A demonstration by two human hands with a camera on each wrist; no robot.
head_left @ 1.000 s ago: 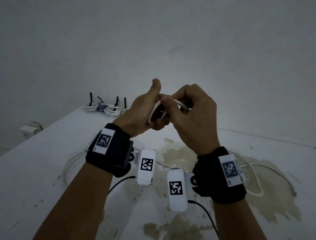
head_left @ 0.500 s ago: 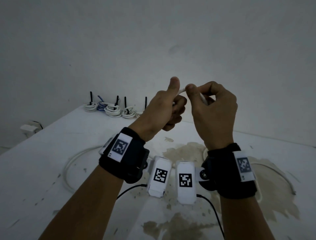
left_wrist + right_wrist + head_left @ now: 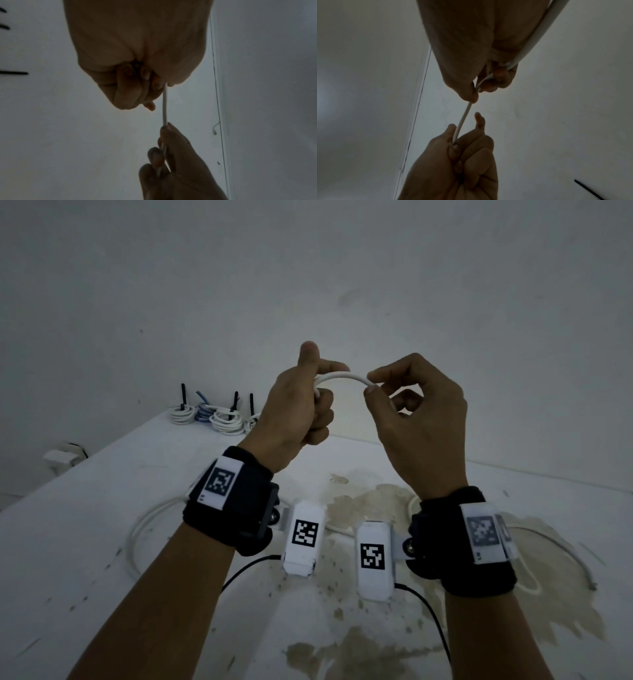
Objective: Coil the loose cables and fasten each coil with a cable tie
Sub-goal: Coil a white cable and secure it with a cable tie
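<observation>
1. In the head view both hands are raised above the white table (image 3: 102, 508), with a short arc of white cable (image 3: 342, 378) spanning the gap between them.
2. The left hand (image 3: 294, 412) is closed in a fist round one end of the arc, thumb pointing up; the right hand (image 3: 421, 419) pinches the other end between thumb and forefinger, its other fingers loosely curled.
3. The left wrist view shows what the head view hides: the cable (image 3: 164, 105) leaves the left fist (image 3: 137, 54) between the curled fingertips and the thumb base, then runs straight to the right hand's fingers (image 3: 164, 135).
4. The right wrist view adds that the cable (image 3: 465, 115) continues past the pinch, across the right hand's (image 3: 471, 47) palm side, and off the top edge of the frame; the left hand (image 3: 462, 155) sits below, fingers wrapped round the cable.
5. Only the head view shows the table: more white cable lies there in loose loops (image 3: 137, 535) under the wrists.
6. At the table's far edge sit finished coils (image 3: 224, 421), most white and one blue, with black cable ties (image 3: 183, 395) standing upright from them.
</observation>
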